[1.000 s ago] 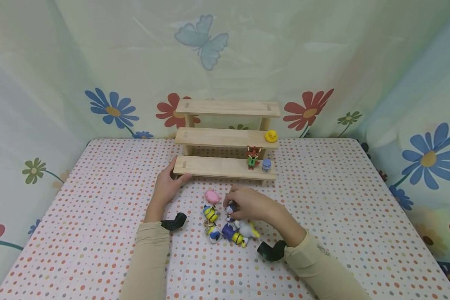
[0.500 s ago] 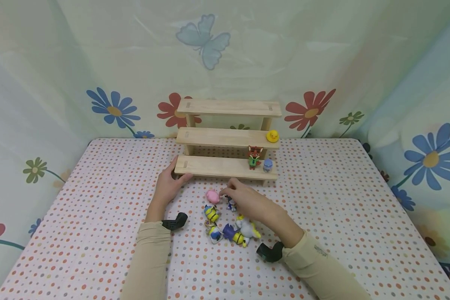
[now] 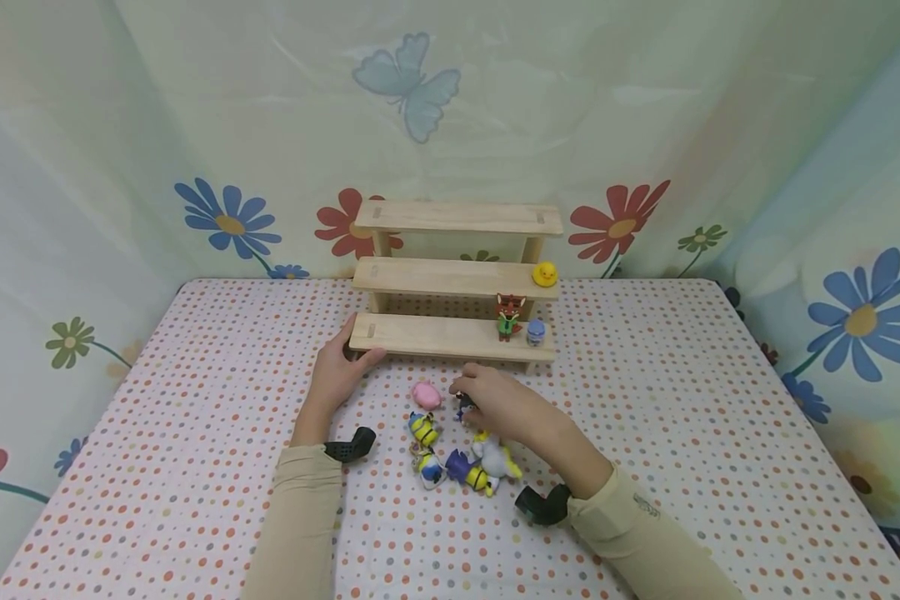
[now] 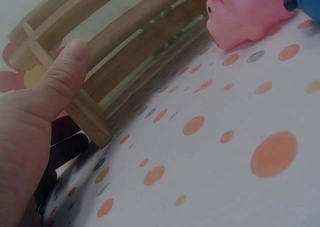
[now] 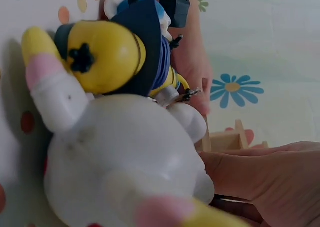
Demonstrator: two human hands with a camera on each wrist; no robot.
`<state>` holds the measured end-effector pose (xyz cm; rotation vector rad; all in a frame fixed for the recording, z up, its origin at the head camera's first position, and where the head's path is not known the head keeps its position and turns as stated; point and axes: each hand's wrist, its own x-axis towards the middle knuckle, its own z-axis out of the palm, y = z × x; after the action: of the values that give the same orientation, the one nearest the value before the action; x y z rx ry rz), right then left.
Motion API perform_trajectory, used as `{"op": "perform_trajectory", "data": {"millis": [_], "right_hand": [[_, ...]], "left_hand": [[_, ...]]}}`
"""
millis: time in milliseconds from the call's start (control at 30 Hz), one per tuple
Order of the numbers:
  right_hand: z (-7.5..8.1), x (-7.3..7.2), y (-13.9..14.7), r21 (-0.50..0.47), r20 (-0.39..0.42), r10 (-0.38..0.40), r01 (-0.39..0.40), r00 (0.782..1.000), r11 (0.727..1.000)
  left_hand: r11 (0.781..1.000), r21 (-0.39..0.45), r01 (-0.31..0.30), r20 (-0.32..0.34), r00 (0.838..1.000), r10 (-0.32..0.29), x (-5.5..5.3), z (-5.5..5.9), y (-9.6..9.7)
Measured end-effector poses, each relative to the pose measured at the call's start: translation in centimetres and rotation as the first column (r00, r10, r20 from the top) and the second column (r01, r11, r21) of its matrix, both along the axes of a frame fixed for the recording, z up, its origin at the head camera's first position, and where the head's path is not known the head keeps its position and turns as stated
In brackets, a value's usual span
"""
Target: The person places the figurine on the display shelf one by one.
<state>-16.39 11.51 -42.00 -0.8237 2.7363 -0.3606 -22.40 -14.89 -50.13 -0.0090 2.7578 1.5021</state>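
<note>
At the left end of the three-tier wooden shelf (image 3: 427,336), my left hand (image 3: 335,373) grips the lowest tier. In the left wrist view the thumb lies on the shelf's edge (image 4: 120,34), with the other fingers partly hidden around its leg (image 4: 95,124). My right hand (image 3: 504,407) pinches a small dark figurine (image 3: 463,406) standing on the table; the fingers cover much of it. In the right wrist view a white toy (image 5: 120,152) hides the right fingertips. A pink pig (image 3: 426,395) lies just left of the right hand.
Nearer me lie a yellow-and-blue figure (image 3: 423,427), a white-and-blue figure (image 3: 431,472) and a yellow figure in purple clothing (image 3: 467,470). The shelf bears a yellow duck (image 3: 545,274), a fox figure (image 3: 508,317) and a small blue figure (image 3: 536,332). Behind hangs a flowered curtain (image 3: 270,108).
My right fingers lifted and spread off the dark figurine half a second ago, and now close around it again. The left hand stays at the shelf.
</note>
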Motion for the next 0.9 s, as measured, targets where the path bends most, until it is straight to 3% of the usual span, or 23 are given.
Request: {"op": "perform_trajectory", "data": {"millis": [200, 433, 567, 667, 900], "right_hand": [[0.4, -0.1, 0.2, 0.023, 0.001, -0.076, 0.076, 0.997, 0.997], [0.5, -0.2, 0.1, 0.01, -0.01, -0.064, 0.064, 0.998, 0.998], [0.7, -0.6, 0.2, -0.023, -0.092, -0.085, 0.083, 0.992, 0.996], [0.7, -0.9, 0.5, -0.098, -0.206, -0.122, 0.103, 0.971, 0.99], [-0.1, -1.9, 1.4, -0.312, -0.413, -0.221, 0.091, 0.883, 0.946]], "left_hand": [[1.0, 0.009, 0.004, -0.005, 1.0, -0.004, 0.0, 0.0, 0.0], [1.0, 0.003, -0.005, 0.0, 1.0, 0.005, 0.2, 0.0, 0.0], [1.0, 0.009, -0.009, 0.002, 1.0, 0.009, 0.1, 0.0, 0.0], [1.0, 0.009, -0.005, 0.0, 1.0, 0.005, 0.1, 0.0, 0.0], [1.0, 0.018, -0.004, 0.002, 1.0, 0.004, 0.0, 0.0, 0.0]]}}
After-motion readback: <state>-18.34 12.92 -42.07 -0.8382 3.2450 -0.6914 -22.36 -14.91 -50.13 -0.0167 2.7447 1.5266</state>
